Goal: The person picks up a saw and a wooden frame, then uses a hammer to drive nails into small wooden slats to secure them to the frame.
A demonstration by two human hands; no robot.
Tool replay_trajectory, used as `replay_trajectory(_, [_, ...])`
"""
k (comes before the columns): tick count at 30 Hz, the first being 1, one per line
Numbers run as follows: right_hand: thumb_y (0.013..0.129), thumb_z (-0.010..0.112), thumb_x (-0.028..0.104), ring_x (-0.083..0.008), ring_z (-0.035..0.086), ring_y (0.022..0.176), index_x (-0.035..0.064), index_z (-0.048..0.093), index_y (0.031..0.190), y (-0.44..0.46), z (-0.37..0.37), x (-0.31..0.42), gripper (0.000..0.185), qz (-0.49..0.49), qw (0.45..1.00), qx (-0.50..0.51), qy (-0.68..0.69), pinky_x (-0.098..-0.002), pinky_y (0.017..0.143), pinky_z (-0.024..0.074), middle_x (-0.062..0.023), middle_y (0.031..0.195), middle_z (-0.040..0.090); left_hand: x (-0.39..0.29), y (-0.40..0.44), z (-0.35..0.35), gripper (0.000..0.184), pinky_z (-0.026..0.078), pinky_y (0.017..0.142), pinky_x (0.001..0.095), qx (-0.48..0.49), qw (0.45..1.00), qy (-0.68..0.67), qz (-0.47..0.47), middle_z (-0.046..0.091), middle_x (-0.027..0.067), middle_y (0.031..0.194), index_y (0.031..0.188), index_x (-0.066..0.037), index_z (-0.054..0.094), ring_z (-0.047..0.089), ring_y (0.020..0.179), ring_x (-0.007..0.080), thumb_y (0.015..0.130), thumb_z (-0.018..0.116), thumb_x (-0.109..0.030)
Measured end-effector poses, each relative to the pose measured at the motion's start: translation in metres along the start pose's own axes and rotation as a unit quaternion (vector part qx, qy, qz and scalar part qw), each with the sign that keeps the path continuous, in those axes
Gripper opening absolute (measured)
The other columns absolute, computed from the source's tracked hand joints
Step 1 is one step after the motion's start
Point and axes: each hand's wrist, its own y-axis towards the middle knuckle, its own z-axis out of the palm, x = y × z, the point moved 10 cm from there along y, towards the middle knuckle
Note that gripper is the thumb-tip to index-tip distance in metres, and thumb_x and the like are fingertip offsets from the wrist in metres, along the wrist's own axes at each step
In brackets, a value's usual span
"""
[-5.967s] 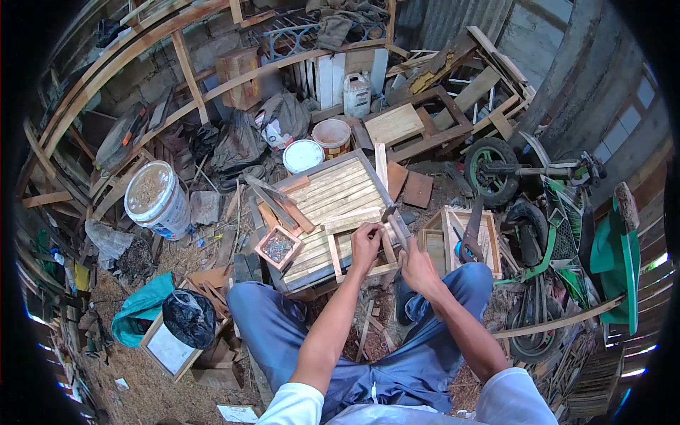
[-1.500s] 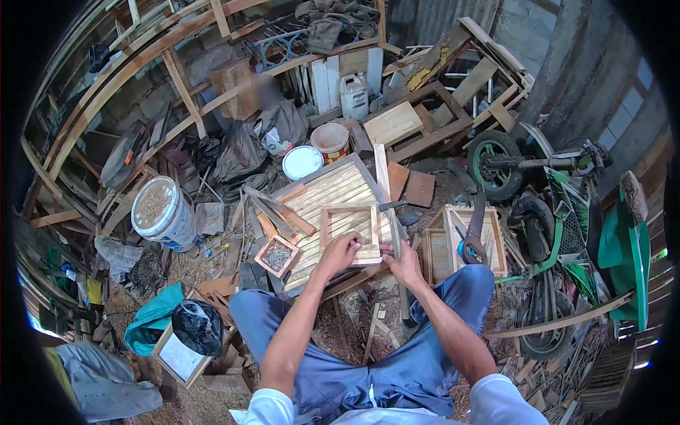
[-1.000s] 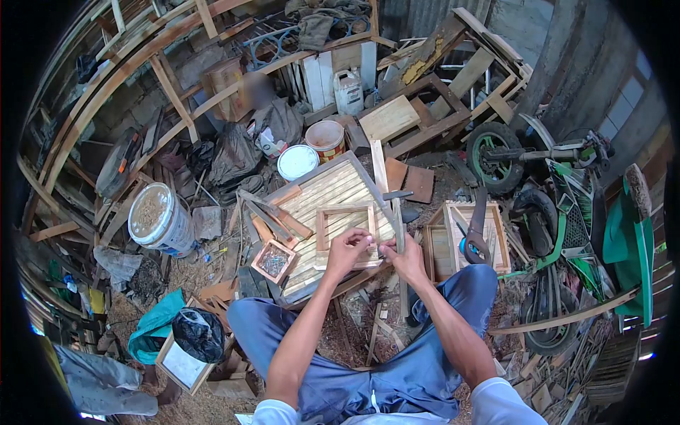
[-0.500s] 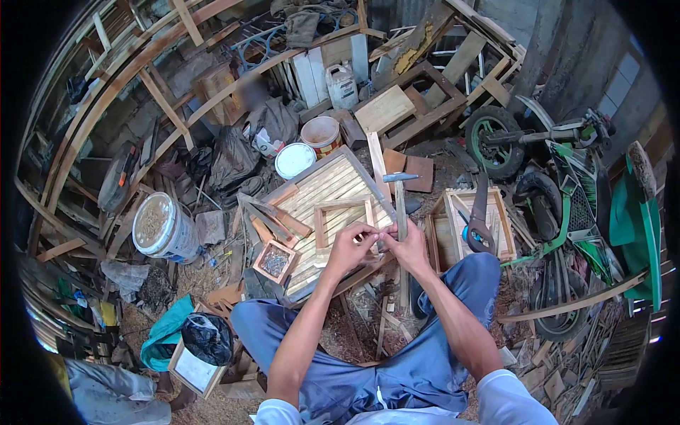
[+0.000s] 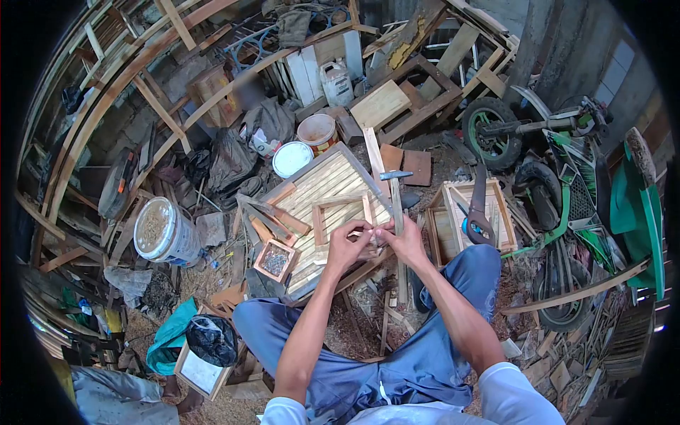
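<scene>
My right hand (image 5: 408,242) is wrapped round the handle of a hammer (image 5: 395,175), whose metal head points up and away from me. My left hand (image 5: 344,248) is closed in a pinch, its fingertips meeting those of my right hand. Whatever sits between the fingertips is too small to make out. Just beyond my hands, a small rectangular wooden frame (image 5: 318,228) lies on a slatted wooden panel (image 5: 297,206) with a grey border. On the panel's near left corner stands a small wooden box of nails (image 5: 275,261).
A handsaw (image 5: 477,205) rests on a wooden crate (image 5: 508,221) to the right. Beyond it are motorcycle parts (image 5: 567,184). Buckets (image 5: 166,230) stand left and behind the panel. A black plastic bag (image 5: 211,340) lies near another person's legs (image 5: 117,397) at lower left.
My fingertips have shifted slightly against each other, with both hands staying together. The hammer remains in my right hand. The whole view has moved a little.
</scene>
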Motion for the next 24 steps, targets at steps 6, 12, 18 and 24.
replay_trajectory(6, [0.079, 0.074, 0.011, -0.0230, 0.069, 0.079, -0.0019, 0.058, 0.093, -0.008, 0.000, -0.002, 0.025, 0.061, 0.995, 0.009, -0.081, -0.0357, 0.073, 0.0526, -0.0130, 0.083, 0.069, 0.030, 0.002, -0.014, 0.007, 0.050, 0.072, 0.0245, -0.011, 0.997, -0.073, -0.038, 0.068, 0.0042, 0.084, 0.090, -0.001, 0.063, 0.061, 0.077, 0.0084, 0.084, 0.064, -0.003])
replay_trajectory(12, [0.078, 0.072, 0.008, -0.0256, 0.069, 0.081, -0.0019, 0.059, 0.095, -0.009, 0.004, 0.013, 0.024, -0.005, 0.994, 0.016, -0.104, -0.0376, 0.074, 0.0532, -0.0123, 0.085, 0.069, 0.033, -0.001, -0.013, 0.009, 0.049, 0.071, 0.0241, -0.002, 0.999, -0.008, -0.035, 0.066, 0.0041, 0.084, 0.095, 0.000, 0.063, 0.062, 0.079, 0.0095, 0.089, 0.064, -0.005])
replay_trajectory(18, [0.079, 0.067, 0.005, -0.0284, 0.069, 0.083, -0.0016, 0.059, 0.099, -0.016, 0.007, 0.017, 0.023, -0.004, 0.990, 0.019, -0.138, -0.0388, 0.077, 0.0534, -0.0132, 0.087, 0.070, 0.039, 0.000, -0.013, 0.017, 0.049, 0.075, 0.0259, -0.028, 0.997, -0.064, -0.045, 0.068, 0.0033, 0.089, 0.099, -0.001, 0.067, 0.062, 0.081, 0.0102, 0.090, 0.067, -0.015])
replay_trajectory(24, [0.081, 0.061, 0.004, -0.0348, 0.069, 0.089, -0.0011, 0.060, 0.103, -0.015, 0.006, -0.001, 0.023, 0.015, 0.989, 0.003, -0.145, -0.0419, 0.080, 0.0528, -0.0165, 0.090, 0.070, 0.029, -0.001, -0.009, 0.017, 0.051, 0.074, 0.0275, -0.028, 0.998, 0.058, 0.020, 0.071, 0.0068, 0.085, 0.099, -0.001, 0.071, 0.065, 0.077, 0.0130, 0.089, 0.066, -0.015])
